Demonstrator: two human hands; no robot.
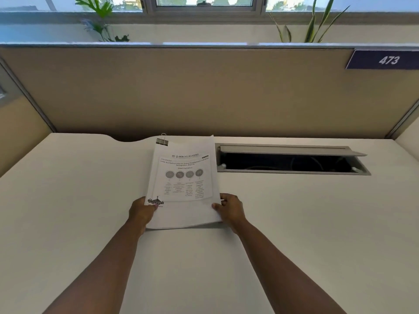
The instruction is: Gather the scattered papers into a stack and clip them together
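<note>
A stack of white printed papers lies on the white desk, its top sheet showing a heading and four round grey icons. A black binder clip sits on the stack's far left corner. My left hand grips the near left edge of the stack, thumb on the top sheet. My right hand holds the near right edge, thumb on top and fingers beneath. The near edge of the stack is lifted slightly off the desk.
An open cable hatch with a raised grey lid is cut into the desk right of the papers. A beige partition runs along the back, bearing a blue sign reading 473. Plants stand behind it.
</note>
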